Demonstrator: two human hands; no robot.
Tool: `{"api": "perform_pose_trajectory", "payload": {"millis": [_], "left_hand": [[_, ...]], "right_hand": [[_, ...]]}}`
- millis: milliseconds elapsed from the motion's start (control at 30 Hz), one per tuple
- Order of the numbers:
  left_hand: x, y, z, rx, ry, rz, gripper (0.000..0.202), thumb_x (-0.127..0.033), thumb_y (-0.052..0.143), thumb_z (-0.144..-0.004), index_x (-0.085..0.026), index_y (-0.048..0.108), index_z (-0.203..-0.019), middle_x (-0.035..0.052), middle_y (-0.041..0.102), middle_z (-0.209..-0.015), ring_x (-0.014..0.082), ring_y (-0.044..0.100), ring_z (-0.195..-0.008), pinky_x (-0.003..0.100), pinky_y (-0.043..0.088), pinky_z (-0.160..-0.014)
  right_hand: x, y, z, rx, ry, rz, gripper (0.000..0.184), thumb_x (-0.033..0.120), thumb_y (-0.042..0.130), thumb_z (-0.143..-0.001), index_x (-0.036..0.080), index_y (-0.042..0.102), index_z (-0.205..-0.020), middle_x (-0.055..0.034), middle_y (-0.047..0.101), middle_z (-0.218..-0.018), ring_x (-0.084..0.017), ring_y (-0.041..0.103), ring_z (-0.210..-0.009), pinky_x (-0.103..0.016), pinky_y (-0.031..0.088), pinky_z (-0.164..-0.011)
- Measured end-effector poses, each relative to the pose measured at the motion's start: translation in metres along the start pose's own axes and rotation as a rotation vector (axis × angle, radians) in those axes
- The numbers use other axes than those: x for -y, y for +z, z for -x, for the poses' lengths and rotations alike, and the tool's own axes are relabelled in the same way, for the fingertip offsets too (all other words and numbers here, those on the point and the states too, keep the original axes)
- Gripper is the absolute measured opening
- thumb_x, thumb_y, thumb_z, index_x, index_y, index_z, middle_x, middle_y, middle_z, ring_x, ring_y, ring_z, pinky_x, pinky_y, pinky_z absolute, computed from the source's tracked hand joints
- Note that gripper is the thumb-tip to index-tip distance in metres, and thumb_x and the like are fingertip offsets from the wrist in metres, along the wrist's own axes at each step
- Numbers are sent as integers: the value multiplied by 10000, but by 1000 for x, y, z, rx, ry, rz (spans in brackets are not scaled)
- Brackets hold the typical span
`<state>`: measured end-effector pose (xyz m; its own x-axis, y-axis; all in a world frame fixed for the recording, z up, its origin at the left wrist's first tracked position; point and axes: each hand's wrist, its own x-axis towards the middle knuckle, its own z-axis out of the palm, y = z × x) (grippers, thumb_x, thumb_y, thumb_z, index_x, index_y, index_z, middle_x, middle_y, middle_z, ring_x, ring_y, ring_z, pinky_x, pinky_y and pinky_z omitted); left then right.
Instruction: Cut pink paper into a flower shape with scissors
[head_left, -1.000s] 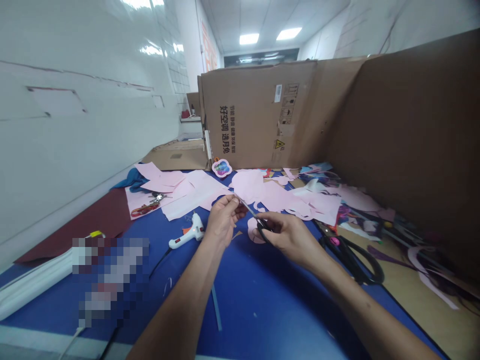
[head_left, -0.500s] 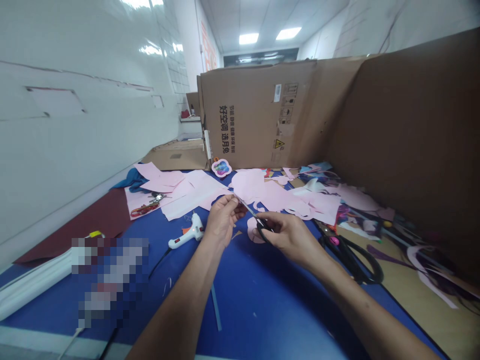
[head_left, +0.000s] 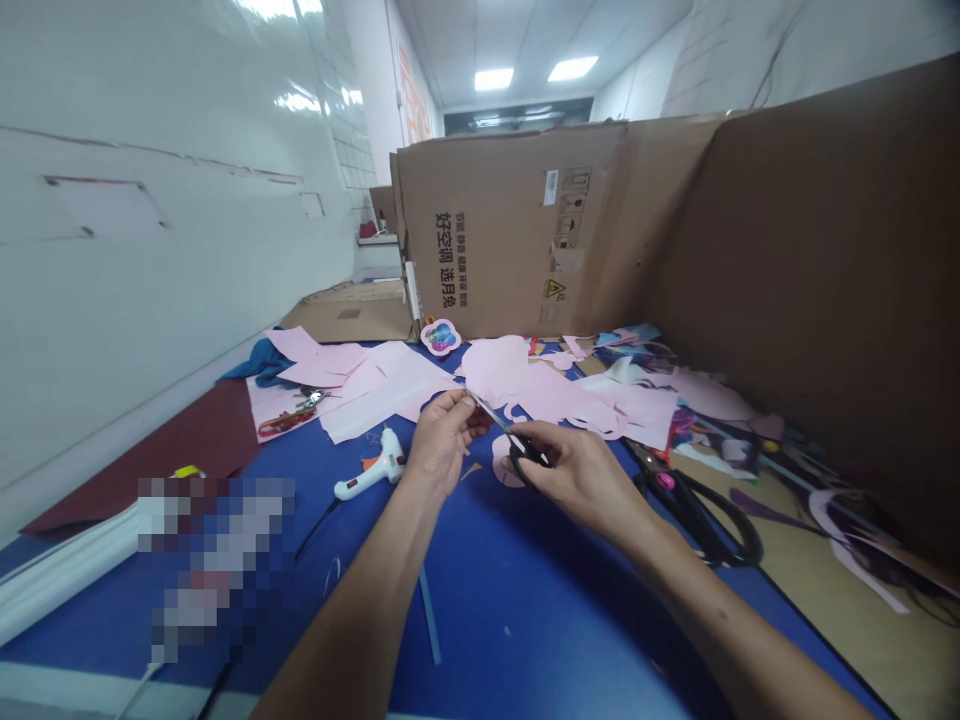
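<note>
My right hand (head_left: 577, 470) grips small black-handled scissors (head_left: 516, 447), blades pointing up-left toward my left hand (head_left: 442, 435). The left hand's fingers are pinched together at the blade tips on a small piece I cannot make out. Both hands hover over a blue mat (head_left: 480, 590). A pink cut-out shape (head_left: 501, 467) lies on the mat just below the scissors.
Pink paper sheets (head_left: 375, 385) and scraps spread behind the hands. A white glue gun (head_left: 373, 470) lies left of them, red pliers (head_left: 281, 420) farther left, large black scissors (head_left: 697, 510) to the right. Cardboard walls (head_left: 810, 290) enclose the back and right.
</note>
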<state>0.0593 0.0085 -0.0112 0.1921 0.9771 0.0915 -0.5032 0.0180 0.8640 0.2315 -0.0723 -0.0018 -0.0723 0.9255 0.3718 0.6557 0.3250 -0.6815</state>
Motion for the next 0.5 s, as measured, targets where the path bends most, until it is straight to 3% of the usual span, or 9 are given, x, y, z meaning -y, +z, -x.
{"api": "perform_pose_trajectory", "payload": {"millis": [500], "left_hand": [[0, 1, 0, 0, 28, -61, 260, -350, 846, -710, -157, 708, -816, 50, 718, -782, 148, 653, -699, 268, 519, -681]], "right_hand": [[-2, 1, 0, 14, 4, -24, 321, 302, 671, -880, 248, 794, -1172, -8, 802, -897, -194, 690, -756, -271, 472, -682]]}}
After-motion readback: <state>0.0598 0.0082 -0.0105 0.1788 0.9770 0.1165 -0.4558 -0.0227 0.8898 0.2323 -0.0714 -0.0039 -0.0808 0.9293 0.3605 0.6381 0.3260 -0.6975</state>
